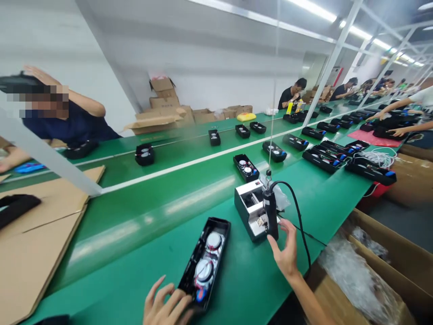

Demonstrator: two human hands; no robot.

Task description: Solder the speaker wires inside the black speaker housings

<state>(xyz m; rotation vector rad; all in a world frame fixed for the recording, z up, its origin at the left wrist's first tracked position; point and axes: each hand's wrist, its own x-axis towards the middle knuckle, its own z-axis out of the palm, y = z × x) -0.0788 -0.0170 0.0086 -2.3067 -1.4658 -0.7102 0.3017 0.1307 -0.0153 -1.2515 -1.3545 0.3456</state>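
A long black speaker housing (207,264) with two round silver drivers and red wires lies on the green bench. My left hand (167,304) is at its near left end, fingers apart and bent over the rim. Beside the black electric screwdriver (269,212), which hangs upright from a cord, my right hand (287,248) has its thumb and fingers spread around the lower end, not closed on it. Directly behind the screwdriver sits a black and silver screw feeder box (250,205).
More black housings (246,168) line the green belt (152,216) toward the right. Cardboard sheets (50,225) lie at left, below a white post (57,153). Open cartons with plastic bags (358,280) stand at lower right. Other people sit across and farther along.
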